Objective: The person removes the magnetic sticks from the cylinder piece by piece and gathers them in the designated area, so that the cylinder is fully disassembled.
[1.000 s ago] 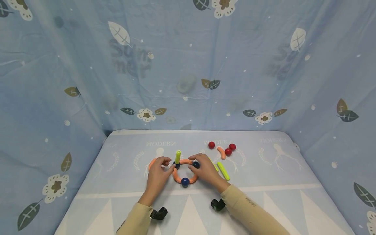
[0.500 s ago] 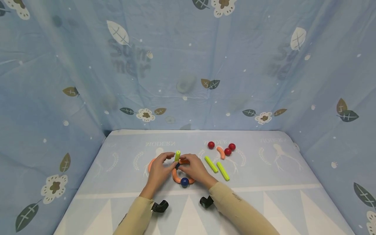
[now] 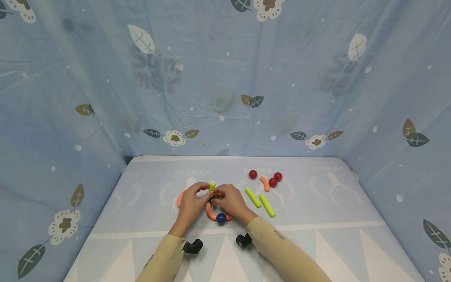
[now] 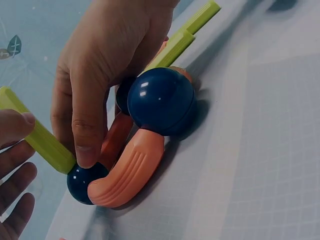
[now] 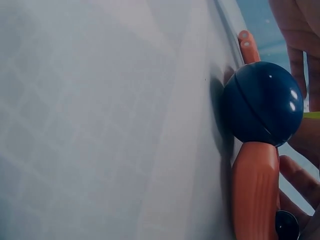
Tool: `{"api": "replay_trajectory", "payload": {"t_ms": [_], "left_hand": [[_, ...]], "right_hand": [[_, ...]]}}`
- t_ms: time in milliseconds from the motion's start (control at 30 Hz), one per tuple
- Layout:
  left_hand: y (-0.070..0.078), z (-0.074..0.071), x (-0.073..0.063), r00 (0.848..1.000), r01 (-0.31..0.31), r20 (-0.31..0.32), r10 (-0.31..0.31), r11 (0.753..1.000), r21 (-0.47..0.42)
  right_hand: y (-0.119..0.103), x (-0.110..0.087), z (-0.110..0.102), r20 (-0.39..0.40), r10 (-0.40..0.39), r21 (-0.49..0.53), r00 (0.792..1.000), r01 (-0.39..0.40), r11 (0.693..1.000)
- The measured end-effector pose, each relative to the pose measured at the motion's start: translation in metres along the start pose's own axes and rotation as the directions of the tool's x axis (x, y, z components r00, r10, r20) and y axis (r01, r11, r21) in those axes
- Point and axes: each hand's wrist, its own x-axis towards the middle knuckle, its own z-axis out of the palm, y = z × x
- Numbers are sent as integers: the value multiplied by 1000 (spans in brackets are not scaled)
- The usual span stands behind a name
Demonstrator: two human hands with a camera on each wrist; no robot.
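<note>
At lower centre of the head view, a yellow-green plastic rod (image 3: 212,185) is standing nearly upright on a glossy dark blue ball (image 4: 81,186); the nearer left hand (image 3: 191,201) is pinching it from the left, the right hand (image 3: 230,199) gripping the ball.

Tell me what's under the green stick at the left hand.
Under the green stick is a dark blue ball, with a curved orange piece against it. The right hand covers part of the ball; what lies beneath those fingers cannot be seen.
</note>
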Motion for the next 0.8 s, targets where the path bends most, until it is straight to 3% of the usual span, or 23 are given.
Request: {"api": "replay_trajectory", "payload": {"t_ms": [333, 800], "left_hand": [[-2, 2, 0, 1000, -1, -19, 1, 1000, 10], [-5, 3, -4, 996, -29, -80, 31, 999, 28]], "right_hand": [[-3, 1, -1, 18, 7, -54, 1000, -6, 999], [-2, 2, -1, 34, 2, -41, 999, 0, 999]]}}
